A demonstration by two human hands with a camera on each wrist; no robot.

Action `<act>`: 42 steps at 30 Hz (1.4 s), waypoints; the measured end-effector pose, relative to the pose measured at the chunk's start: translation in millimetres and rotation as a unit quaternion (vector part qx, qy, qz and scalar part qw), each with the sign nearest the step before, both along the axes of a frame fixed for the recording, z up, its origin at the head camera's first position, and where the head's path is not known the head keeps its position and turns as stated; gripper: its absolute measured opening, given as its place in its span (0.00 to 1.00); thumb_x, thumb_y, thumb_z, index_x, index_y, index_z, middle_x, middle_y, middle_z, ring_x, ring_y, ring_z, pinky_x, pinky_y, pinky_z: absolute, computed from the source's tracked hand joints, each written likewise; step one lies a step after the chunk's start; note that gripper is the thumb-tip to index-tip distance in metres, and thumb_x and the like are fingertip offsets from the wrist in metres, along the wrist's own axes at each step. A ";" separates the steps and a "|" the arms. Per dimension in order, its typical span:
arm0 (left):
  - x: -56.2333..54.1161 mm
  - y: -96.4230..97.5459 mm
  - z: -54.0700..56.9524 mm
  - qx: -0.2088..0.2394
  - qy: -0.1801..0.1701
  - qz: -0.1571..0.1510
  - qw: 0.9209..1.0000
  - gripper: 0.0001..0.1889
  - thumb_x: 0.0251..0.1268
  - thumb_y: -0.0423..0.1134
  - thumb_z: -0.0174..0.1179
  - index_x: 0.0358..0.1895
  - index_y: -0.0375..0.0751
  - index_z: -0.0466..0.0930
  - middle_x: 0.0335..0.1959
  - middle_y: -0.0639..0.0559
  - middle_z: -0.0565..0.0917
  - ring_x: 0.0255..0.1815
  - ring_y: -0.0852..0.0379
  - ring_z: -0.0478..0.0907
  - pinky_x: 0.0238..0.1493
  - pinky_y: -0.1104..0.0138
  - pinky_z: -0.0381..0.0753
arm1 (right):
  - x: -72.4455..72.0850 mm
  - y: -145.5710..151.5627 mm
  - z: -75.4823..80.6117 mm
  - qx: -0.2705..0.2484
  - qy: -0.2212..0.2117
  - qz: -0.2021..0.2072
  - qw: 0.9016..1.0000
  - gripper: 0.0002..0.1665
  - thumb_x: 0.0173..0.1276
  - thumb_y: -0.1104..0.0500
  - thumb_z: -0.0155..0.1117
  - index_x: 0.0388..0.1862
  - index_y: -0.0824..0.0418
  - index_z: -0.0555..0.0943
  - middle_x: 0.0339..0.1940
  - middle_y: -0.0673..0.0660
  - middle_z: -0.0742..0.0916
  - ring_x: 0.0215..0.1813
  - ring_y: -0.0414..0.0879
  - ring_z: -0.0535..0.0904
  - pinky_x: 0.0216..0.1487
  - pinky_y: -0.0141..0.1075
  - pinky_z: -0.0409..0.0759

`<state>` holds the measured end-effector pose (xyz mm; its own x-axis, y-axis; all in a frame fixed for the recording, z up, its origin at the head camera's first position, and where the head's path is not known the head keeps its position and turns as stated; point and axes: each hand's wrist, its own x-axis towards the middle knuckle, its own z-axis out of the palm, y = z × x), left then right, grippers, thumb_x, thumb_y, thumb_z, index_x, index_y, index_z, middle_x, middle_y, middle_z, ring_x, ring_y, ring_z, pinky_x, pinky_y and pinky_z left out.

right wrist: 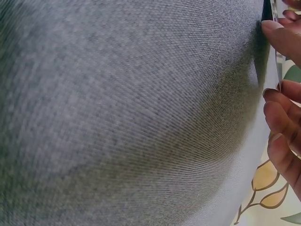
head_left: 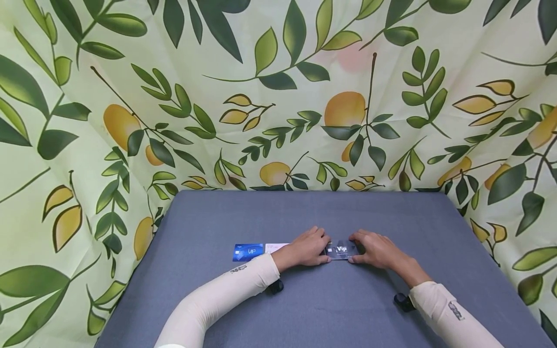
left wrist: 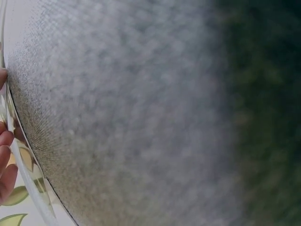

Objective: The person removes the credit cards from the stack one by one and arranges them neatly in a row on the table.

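A dark card with white "Vip" lettering (head_left: 341,250) is at the middle of the grey-blue table, between both hands. My left hand (head_left: 308,247) grips its left end, thumb at the lower corner and fingers at the upper one. At the opposite end, my right hand (head_left: 375,249) pinches the card between thumb and fingers. The right wrist view shows the card (right wrist: 277,61) nearly edge-on beside the fingertips (right wrist: 277,110). A blue VIP card (head_left: 248,252) lies to the left. Beside it, a pink-and-white card (head_left: 275,247) is partly covered by my left hand and forearm.
The grey-blue cloth-covered table (head_left: 304,309) extends around the cards. Behind it hangs a curtain (head_left: 300,140) printed with leaves and fruit. Dark wrist devices sit under the left (head_left: 275,287) and right (head_left: 403,302) wrists, close to the tabletop.
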<state>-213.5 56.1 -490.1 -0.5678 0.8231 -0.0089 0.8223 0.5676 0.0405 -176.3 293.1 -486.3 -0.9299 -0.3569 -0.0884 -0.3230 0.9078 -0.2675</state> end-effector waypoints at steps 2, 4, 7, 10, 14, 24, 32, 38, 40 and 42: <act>-0.4 0.4 0.4 -0.002 -0.004 0.000 1.000 0.25 0.67 0.58 0.62 0.57 0.44 0.81 0.46 0.52 0.79 0.41 0.59 0.70 0.41 0.68 0.72 | -0.2 0.2 0.2 0.000 -0.001 -0.001 1.000 0.35 0.54 0.41 0.78 0.55 0.60 0.82 0.40 0.49 0.83 0.38 0.41 0.75 0.38 0.43 0.77; -1.1 0.7 0.3 -0.003 -0.003 0.001 1.000 0.25 0.67 0.58 0.62 0.57 0.44 0.81 0.46 0.52 0.79 0.41 0.59 0.70 0.41 0.69 0.71 | -0.8 0.5 0.2 0.000 -0.002 -0.001 1.000 0.35 0.54 0.41 0.78 0.55 0.60 0.82 0.40 0.49 0.82 0.38 0.40 0.75 0.38 0.43 0.77; -1.3 1.0 -0.1 -0.004 -0.001 0.001 1.000 0.25 0.66 0.59 0.63 0.56 0.45 0.81 0.46 0.52 0.79 0.41 0.59 0.69 0.41 0.69 0.71 | -1.0 0.6 0.2 -0.002 0.000 0.000 1.000 0.35 0.54 0.41 0.79 0.54 0.60 0.82 0.39 0.49 0.82 0.38 0.40 0.74 0.37 0.42 0.76; -1.0 1.3 -0.4 -0.005 0.001 0.000 1.000 0.25 0.66 0.59 0.63 0.55 0.44 0.82 0.46 0.52 0.79 0.41 0.59 0.70 0.41 0.68 0.72 | -0.6 0.9 -0.7 -0.003 0.003 0.002 1.000 0.35 0.54 0.41 0.79 0.54 0.60 0.83 0.39 0.48 0.82 0.37 0.40 0.74 0.36 0.41 0.76; -0.6 1.8 -0.8 -0.009 -0.001 0.000 1.000 0.25 0.66 0.59 0.63 0.55 0.44 0.82 0.46 0.51 0.80 0.41 0.59 0.70 0.41 0.68 0.72 | 0.7 0.7 -2.2 -0.004 0.000 0.002 1.000 0.35 0.53 0.40 0.79 0.54 0.60 0.83 0.39 0.48 0.82 0.38 0.40 0.75 0.37 0.41 0.76; -0.5 3.3 -0.5 -0.017 0.001 0.001 1.000 0.25 0.66 0.59 0.63 0.56 0.45 0.82 0.46 0.52 0.80 0.41 0.59 0.70 0.41 0.69 0.72 | 1.4 -0.3 -1.9 -0.003 -0.008 -0.003 1.000 0.35 0.53 0.40 0.79 0.54 0.59 0.84 0.41 0.49 0.82 0.37 0.40 0.74 0.37 0.41 0.76; 0.3 4.5 0.9 -0.022 0.011 -0.002 1.000 0.22 0.65 0.59 0.63 0.51 0.46 0.83 0.44 0.53 0.80 0.39 0.59 0.70 0.39 0.69 0.71 | 2.8 0.2 -3.5 -0.012 0.006 0.005 1.000 0.34 0.53 0.39 0.79 0.52 0.59 0.84 0.39 0.48 0.80 0.36 0.39 0.71 0.35 0.37 0.72; 0.2 5.1 0.8 -0.028 0.010 -0.001 1.000 0.23 0.66 0.59 0.63 0.52 0.46 0.83 0.44 0.53 0.80 0.39 0.59 0.69 0.39 0.69 0.71 | 2.6 0.9 -3.7 -0.020 0.005 0.006 1.000 0.33 0.53 0.40 0.79 0.51 0.58 0.84 0.41 0.48 0.80 0.37 0.39 0.72 0.36 0.38 0.73; 0.0 5.4 0.3 -0.029 0.010 -0.001 1.000 0.23 0.66 0.60 0.63 0.52 0.46 0.83 0.44 0.53 0.80 0.39 0.59 0.69 0.39 0.69 0.71 | 2.4 1.1 -3.5 -0.019 0.005 0.007 1.000 0.32 0.53 0.40 0.79 0.51 0.58 0.84 0.41 0.48 0.80 0.37 0.39 0.72 0.36 0.38 0.73; -0.1 5.6 0.2 -0.031 0.012 -0.002 0.999 0.23 0.66 0.60 0.63 0.53 0.46 0.83 0.44 0.53 0.80 0.39 0.60 0.69 0.39 0.69 0.71 | 2.0 1.2 -3.4 -0.017 0.005 0.008 1.000 0.32 0.53 0.40 0.79 0.50 0.58 0.84 0.41 0.47 0.80 0.37 0.39 0.72 0.37 0.38 0.73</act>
